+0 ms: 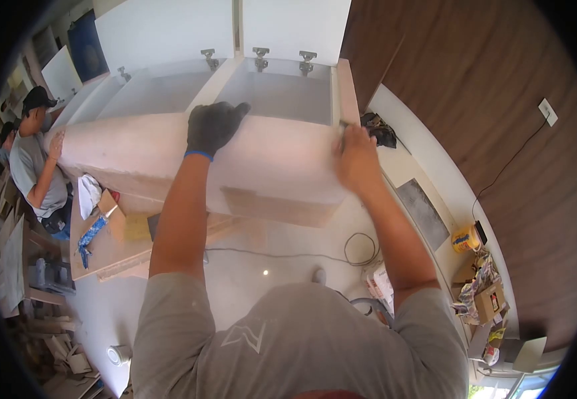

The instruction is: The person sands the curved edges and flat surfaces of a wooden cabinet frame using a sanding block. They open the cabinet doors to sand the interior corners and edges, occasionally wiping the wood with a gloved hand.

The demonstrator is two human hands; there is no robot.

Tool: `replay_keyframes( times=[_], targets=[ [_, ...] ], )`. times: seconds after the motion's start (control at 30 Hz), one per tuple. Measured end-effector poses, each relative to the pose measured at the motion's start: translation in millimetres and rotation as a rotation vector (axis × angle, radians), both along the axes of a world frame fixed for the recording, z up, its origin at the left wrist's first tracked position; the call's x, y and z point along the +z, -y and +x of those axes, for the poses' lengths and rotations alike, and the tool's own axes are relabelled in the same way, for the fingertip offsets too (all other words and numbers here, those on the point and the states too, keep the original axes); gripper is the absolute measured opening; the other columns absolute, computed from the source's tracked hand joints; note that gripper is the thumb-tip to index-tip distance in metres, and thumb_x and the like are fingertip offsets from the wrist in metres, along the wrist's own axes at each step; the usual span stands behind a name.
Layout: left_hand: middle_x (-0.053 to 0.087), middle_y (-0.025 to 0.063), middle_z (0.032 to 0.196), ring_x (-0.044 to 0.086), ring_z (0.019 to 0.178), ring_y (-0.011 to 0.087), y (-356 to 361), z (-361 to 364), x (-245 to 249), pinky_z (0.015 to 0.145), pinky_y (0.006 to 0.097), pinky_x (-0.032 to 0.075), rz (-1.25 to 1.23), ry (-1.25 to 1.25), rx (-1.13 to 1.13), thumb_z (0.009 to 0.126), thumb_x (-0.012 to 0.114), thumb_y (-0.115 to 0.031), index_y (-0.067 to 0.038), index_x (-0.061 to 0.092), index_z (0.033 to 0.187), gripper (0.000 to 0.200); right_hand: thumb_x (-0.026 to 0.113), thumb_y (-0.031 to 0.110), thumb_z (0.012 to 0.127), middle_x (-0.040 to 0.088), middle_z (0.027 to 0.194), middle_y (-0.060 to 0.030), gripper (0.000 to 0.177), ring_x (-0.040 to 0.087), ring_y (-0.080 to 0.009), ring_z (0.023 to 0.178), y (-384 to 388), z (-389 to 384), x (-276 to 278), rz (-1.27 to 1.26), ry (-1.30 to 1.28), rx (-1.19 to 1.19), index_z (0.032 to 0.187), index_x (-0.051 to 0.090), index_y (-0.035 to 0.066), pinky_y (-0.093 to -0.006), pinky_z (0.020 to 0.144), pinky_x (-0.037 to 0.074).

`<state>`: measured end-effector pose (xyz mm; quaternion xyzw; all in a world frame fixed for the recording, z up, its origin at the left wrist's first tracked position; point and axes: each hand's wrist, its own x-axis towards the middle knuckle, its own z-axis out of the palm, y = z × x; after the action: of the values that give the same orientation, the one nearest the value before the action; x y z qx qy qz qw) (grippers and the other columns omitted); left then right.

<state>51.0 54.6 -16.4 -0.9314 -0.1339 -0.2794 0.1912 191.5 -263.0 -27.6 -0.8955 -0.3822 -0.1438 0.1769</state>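
A long cabinet with a pale pinkish panel (268, 149) lies across the view, its white doors (295, 30) raised on metal hinges. My left hand (215, 128), in a dark glove with a blue cuff, rests on the panel's upper edge beside a divider, thumb held apart from the fingers; nothing shows in it. Bare and slightly blurred, my right hand (357, 156) is at the panel's right end with its fingers bent around something dark and small, too hidden to name. A darker brownish patch marks the panel's lower part.
At the left, a co-worker (39, 159) in a cap touches the cabinet's far end. A wooden board (112, 246) holds a blue-handled tool (91, 238) and a white cloth. A cable (275, 255) crosses the floor. Cardboard and a yellow tub (463, 239) lie at the right wall.
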Motion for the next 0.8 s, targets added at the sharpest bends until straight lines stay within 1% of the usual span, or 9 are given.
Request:
replay_keyframes(
  times=[0.1, 0.2, 0.37, 0.47, 0.5, 0.6, 0.63, 0.73, 0.8],
  targets=[
    [0.076, 0.0075, 0.083, 0.076, 0.074, 0.0300, -6, 3, -3, 0.067, 0.0486, 0.057, -0.004, 0.042, -0.040, 0.109, 0.057, -0.035, -0.024, 0.077, 0.111, 0.023, 0.053, 0.035, 0.110, 0.050, 0.157, -0.0333, 0.061, 0.044, -0.0477, 0.150, 16, -38, -43, 0.081, 0.272, 0.049, 0.149, 0.049, -0.011, -0.0642, 0.124, 0.033],
    [0.075, 0.0077, 0.081, 0.076, 0.074, 0.0297, -7, 4, -5, 0.066, 0.0491, 0.057, 0.040, 0.020, -0.035, 0.109, 0.056, -0.033, -0.025, 0.076, 0.113, 0.023, 0.054, 0.036, 0.109, 0.045, 0.162, -0.0331, 0.065, 0.040, -0.0471, 0.154, 0, 14, -21, 0.079, 0.176, -0.006, 0.153, 0.046, -0.011, -0.0618, 0.128, 0.028],
    [0.076, 0.0093, 0.082, 0.076, 0.075, 0.0314, -4, 2, 0, 0.070, 0.0518, 0.057, -0.004, 0.021, -0.032, 0.110, 0.052, -0.035, -0.022, 0.074, 0.112, 0.026, 0.054, 0.034, 0.109, 0.043, 0.163, -0.0328, 0.064, 0.038, -0.0468, 0.155, 19, -44, -42, 0.077, 0.137, 0.069, 0.155, 0.046, -0.010, -0.0629, 0.129, 0.025],
    [0.077, 0.0116, 0.084, 0.075, 0.078, 0.0339, -11, 8, -6, 0.076, 0.0520, 0.057, -0.083, -0.014, 0.011, 0.110, 0.052, -0.038, -0.020, 0.076, 0.109, 0.030, 0.052, 0.036, 0.110, 0.045, 0.162, -0.0323, 0.064, 0.039, -0.0467, 0.154, 5, -7, -37, 0.097, 0.196, 0.024, 0.154, 0.046, -0.011, -0.0615, 0.129, 0.026],
    [0.077, 0.0147, 0.086, 0.075, 0.084, 0.0374, -1, 4, -3, 0.083, 0.0512, 0.056, -0.110, -0.003, 0.029, 0.109, 0.052, -0.043, -0.016, 0.077, 0.101, 0.037, 0.050, 0.037, 0.111, 0.047, 0.161, -0.0323, 0.065, 0.040, -0.0468, 0.153, -1, 11, -20, 0.021, 0.197, 0.000, 0.154, 0.046, -0.011, -0.0617, 0.128, 0.028],
    [0.076, 0.0144, 0.085, 0.074, 0.088, 0.0377, -13, 7, -11, 0.085, 0.0502, 0.055, -0.215, 0.048, 0.013, 0.109, 0.053, -0.042, -0.016, 0.078, 0.100, 0.037, 0.049, 0.038, 0.112, 0.049, 0.159, -0.0321, 0.062, 0.043, -0.0493, 0.151, -7, 15, -15, 0.080, 0.119, 0.008, 0.153, 0.047, -0.009, -0.0661, 0.124, 0.032],
    [0.076, 0.0126, 0.084, 0.075, 0.090, 0.0356, -11, 7, -8, 0.086, 0.0514, 0.054, -0.191, 0.018, 0.023, 0.109, 0.053, -0.040, -0.020, 0.078, 0.106, 0.032, 0.049, 0.038, 0.112, 0.048, 0.160, -0.0322, 0.063, 0.043, -0.0494, 0.151, -1, 0, -27, 0.142, 0.150, 0.010, 0.153, 0.046, -0.009, -0.0664, 0.124, 0.031],
    [0.077, 0.0102, 0.083, 0.076, 0.087, 0.0331, 4, -1, 5, 0.080, 0.0509, 0.055, -0.099, 0.009, -0.002, 0.110, 0.053, -0.037, -0.022, 0.078, 0.113, 0.029, 0.049, 0.038, 0.112, 0.049, 0.159, -0.0325, 0.062, 0.043, -0.0498, 0.150, 18, -40, -50, 0.126, 0.231, 0.055, 0.153, 0.046, -0.009, -0.0672, 0.124, 0.031],
    [0.077, 0.0092, 0.085, 0.076, 0.085, 0.0317, -4, 2, 3, 0.075, 0.0502, 0.056, -0.073, 0.006, 0.000, 0.109, 0.053, -0.035, -0.022, 0.077, 0.114, 0.027, 0.051, 0.036, 0.111, 0.042, 0.165, -0.0318, 0.064, 0.037, -0.0484, 0.156, 3, -6, -25, 0.050, 0.069, 0.027, 0.157, 0.042, -0.009, -0.0664, 0.126, 0.028]
  ],
)
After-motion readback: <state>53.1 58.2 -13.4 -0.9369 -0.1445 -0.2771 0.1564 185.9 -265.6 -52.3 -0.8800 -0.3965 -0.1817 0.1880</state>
